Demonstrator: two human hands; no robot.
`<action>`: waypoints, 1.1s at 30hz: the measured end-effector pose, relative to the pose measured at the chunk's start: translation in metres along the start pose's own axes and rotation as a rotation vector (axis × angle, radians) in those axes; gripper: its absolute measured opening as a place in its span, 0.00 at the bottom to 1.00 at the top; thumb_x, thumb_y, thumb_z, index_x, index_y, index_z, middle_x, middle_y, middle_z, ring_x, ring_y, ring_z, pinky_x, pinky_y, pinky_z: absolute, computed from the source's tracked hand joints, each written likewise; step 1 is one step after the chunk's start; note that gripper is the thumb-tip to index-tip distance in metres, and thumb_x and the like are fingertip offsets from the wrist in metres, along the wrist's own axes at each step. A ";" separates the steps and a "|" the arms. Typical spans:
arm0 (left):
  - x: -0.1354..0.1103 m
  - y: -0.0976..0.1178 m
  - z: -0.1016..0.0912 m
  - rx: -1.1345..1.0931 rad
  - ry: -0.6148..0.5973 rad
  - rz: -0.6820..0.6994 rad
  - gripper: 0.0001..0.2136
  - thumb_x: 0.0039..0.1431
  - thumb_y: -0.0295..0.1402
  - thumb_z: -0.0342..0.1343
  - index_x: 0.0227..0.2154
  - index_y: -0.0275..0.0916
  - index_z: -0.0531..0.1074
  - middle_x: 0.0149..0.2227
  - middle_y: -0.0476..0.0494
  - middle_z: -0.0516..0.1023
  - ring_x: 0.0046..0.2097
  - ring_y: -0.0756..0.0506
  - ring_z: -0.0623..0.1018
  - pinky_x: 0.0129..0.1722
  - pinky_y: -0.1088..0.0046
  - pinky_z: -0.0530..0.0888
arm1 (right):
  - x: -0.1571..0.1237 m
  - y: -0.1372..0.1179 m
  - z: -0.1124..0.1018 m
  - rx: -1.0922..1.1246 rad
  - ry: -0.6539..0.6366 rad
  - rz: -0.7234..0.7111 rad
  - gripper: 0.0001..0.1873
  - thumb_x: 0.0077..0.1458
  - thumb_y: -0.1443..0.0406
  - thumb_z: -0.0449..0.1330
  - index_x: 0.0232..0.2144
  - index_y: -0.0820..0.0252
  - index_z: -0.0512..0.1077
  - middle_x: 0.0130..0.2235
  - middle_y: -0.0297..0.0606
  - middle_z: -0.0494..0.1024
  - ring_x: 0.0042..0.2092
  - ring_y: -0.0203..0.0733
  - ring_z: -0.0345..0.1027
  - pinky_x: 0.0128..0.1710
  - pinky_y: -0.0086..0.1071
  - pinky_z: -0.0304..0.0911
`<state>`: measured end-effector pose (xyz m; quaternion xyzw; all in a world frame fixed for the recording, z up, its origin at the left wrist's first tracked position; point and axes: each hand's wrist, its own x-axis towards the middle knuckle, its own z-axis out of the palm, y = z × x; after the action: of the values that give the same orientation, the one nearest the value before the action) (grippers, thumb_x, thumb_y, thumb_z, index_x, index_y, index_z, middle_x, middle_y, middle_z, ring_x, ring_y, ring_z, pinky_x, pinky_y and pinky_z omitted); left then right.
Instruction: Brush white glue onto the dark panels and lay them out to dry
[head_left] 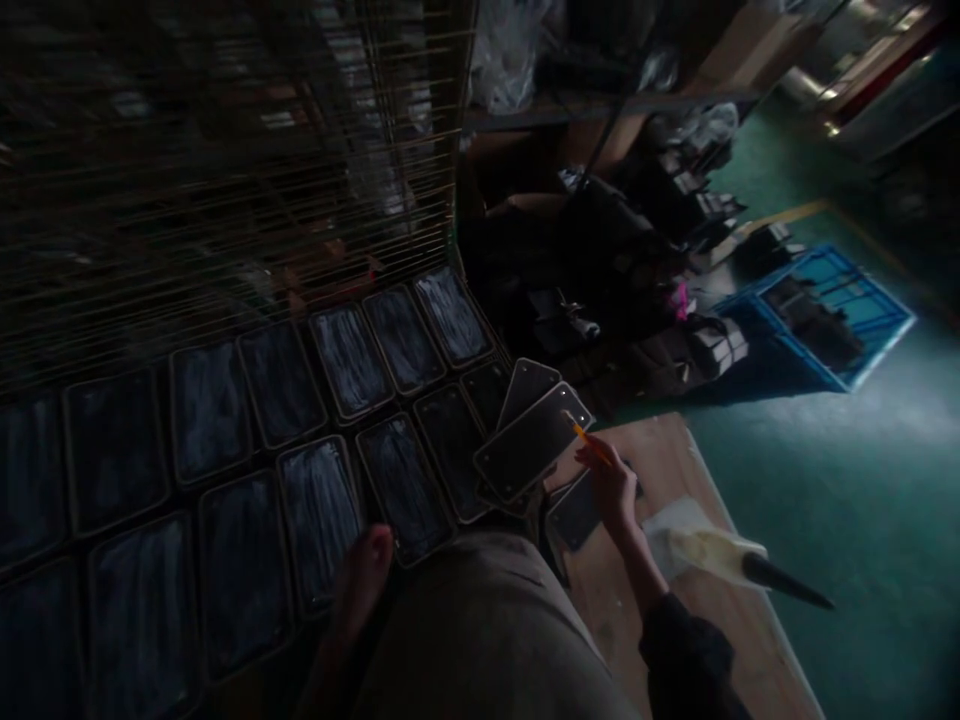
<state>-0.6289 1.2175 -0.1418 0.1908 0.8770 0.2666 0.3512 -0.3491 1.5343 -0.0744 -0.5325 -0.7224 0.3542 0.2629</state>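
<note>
My right hand (pixel 611 485) is closed around a slim orange-handled tool (pixel 592 445); its kind is too small to tell. The tool's tip is over the end of a dark rectangular plate (pixel 529 445) with small holes near its corners. That plate lies askew on other dark plates. My left hand (pixel 367 565) is beside a whitish-streaked dark panel (pixel 322 520) and near the corner of another streaked panel (pixel 405 490). Its fingers are dim and blurred, so their hold is unclear. Rows of similar rounded panels (pixel 142 590) spread out to the left, many with pale streaks.
A wooden board (pixel 667 640) at my right carries a dark plate (pixel 574 515) and a pale container (pixel 705 550) with a dark handle-like piece sticking out. Wire mesh (pixel 405 230) stands behind the panels. A blue crate (pixel 874 345) and dark stacked goods (pixel 660 350) stand on the green floor.
</note>
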 end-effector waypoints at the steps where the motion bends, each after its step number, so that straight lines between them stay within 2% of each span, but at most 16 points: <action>1: 0.013 0.024 0.017 -0.008 -0.054 0.079 0.05 0.54 0.35 0.54 0.34 0.43 0.72 0.29 0.48 0.76 0.31 0.45 0.77 0.32 0.71 0.72 | 0.006 0.000 -0.002 -0.019 0.003 -0.005 0.16 0.59 0.60 0.52 0.47 0.58 0.71 0.36 0.40 0.81 0.37 0.43 0.77 0.37 0.35 0.73; 4: 0.046 0.100 0.064 0.072 -0.074 0.373 0.14 0.56 0.37 0.56 0.45 0.41 0.70 0.43 0.39 0.77 0.38 0.43 0.78 0.41 0.68 0.72 | 0.016 -0.003 -0.006 -0.031 0.002 -0.020 0.16 0.60 0.61 0.52 0.48 0.58 0.71 0.35 0.39 0.81 0.36 0.42 0.77 0.37 0.35 0.72; 6: 0.060 0.140 0.085 0.166 -0.062 0.498 0.17 0.57 0.38 0.58 0.48 0.39 0.69 0.48 0.34 0.74 0.47 0.39 0.76 0.46 0.66 0.70 | 0.016 -0.004 -0.008 -0.010 0.003 -0.027 0.16 0.60 0.61 0.51 0.49 0.56 0.70 0.35 0.37 0.81 0.36 0.42 0.77 0.38 0.35 0.72; 8: 0.068 0.166 0.099 0.280 -0.085 0.523 0.17 0.56 0.38 0.59 0.47 0.38 0.69 0.48 0.32 0.73 0.48 0.37 0.75 0.46 0.66 0.69 | 0.011 -0.004 -0.009 0.007 0.008 -0.030 0.16 0.61 0.61 0.51 0.49 0.55 0.70 0.35 0.37 0.81 0.37 0.41 0.77 0.38 0.35 0.72; 10: 0.071 0.178 0.107 0.374 -0.121 0.491 0.14 0.55 0.37 0.61 0.43 0.37 0.70 0.45 0.32 0.74 0.46 0.37 0.75 0.44 0.66 0.68 | 0.005 -0.002 -0.011 0.010 0.016 -0.033 0.16 0.61 0.61 0.51 0.49 0.56 0.70 0.36 0.38 0.81 0.37 0.41 0.77 0.37 0.35 0.72; 13: 0.075 0.181 0.112 0.422 -0.148 0.455 0.10 0.55 0.35 0.60 0.38 0.37 0.70 0.41 0.35 0.75 0.42 0.39 0.76 0.40 0.68 0.67 | -0.003 0.003 -0.014 0.014 0.037 -0.025 0.16 0.62 0.61 0.50 0.49 0.58 0.70 0.36 0.40 0.81 0.36 0.41 0.77 0.37 0.35 0.72; 15: 0.077 0.181 0.111 0.384 -0.190 0.475 0.07 0.56 0.34 0.59 0.35 0.39 0.69 0.36 0.40 0.76 0.37 0.42 0.75 0.38 0.70 0.66 | -0.007 0.006 -0.018 0.006 0.047 -0.005 0.16 0.62 0.62 0.50 0.49 0.58 0.70 0.35 0.40 0.81 0.37 0.41 0.77 0.38 0.35 0.72; 18: 0.076 0.181 0.104 0.224 -0.286 0.553 0.06 0.58 0.35 0.56 0.29 0.41 0.66 0.28 0.49 0.72 0.31 0.48 0.72 0.35 0.74 0.64 | -0.009 0.009 -0.025 -0.015 0.085 0.022 0.16 0.61 0.62 0.51 0.49 0.57 0.71 0.34 0.39 0.81 0.37 0.42 0.77 0.38 0.35 0.72; 20: 0.071 0.179 0.098 0.082 -0.314 0.582 0.07 0.58 0.37 0.55 0.27 0.41 0.65 0.26 0.52 0.69 0.30 0.49 0.69 0.35 0.75 0.64 | -0.009 0.009 -0.028 -0.001 0.123 0.023 0.16 0.60 0.62 0.51 0.49 0.57 0.71 0.35 0.39 0.81 0.37 0.42 0.77 0.38 0.35 0.72; 23: 0.061 0.167 0.096 -0.097 -0.306 0.526 0.09 0.57 0.39 0.54 0.26 0.41 0.64 0.25 0.53 0.66 0.28 0.50 0.66 0.33 0.76 0.64 | -0.008 0.005 -0.030 0.049 0.168 0.012 0.17 0.61 0.61 0.51 0.49 0.58 0.70 0.36 0.40 0.81 0.38 0.42 0.77 0.38 0.36 0.72; 29: 0.062 0.136 0.117 -0.281 -0.317 0.311 0.11 0.55 0.43 0.53 0.26 0.42 0.62 0.23 0.55 0.62 0.25 0.51 0.64 0.27 0.76 0.63 | -0.002 -0.016 -0.022 0.050 0.161 -0.025 0.16 0.61 0.61 0.51 0.48 0.56 0.70 0.36 0.38 0.81 0.37 0.42 0.77 0.37 0.35 0.72; 33: 0.063 0.144 0.114 -0.350 -0.360 0.364 0.12 0.54 0.42 0.55 0.25 0.41 0.62 0.24 0.54 0.63 0.30 0.50 0.67 0.34 0.75 0.66 | -0.001 -0.021 -0.015 0.043 0.152 -0.062 0.15 0.62 0.62 0.51 0.48 0.55 0.70 0.36 0.38 0.80 0.38 0.41 0.76 0.39 0.35 0.72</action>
<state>-0.5687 1.4020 -0.1574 0.3256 0.6929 0.4339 0.4749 -0.3495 1.5333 -0.0486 -0.5295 -0.7086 0.3199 0.3394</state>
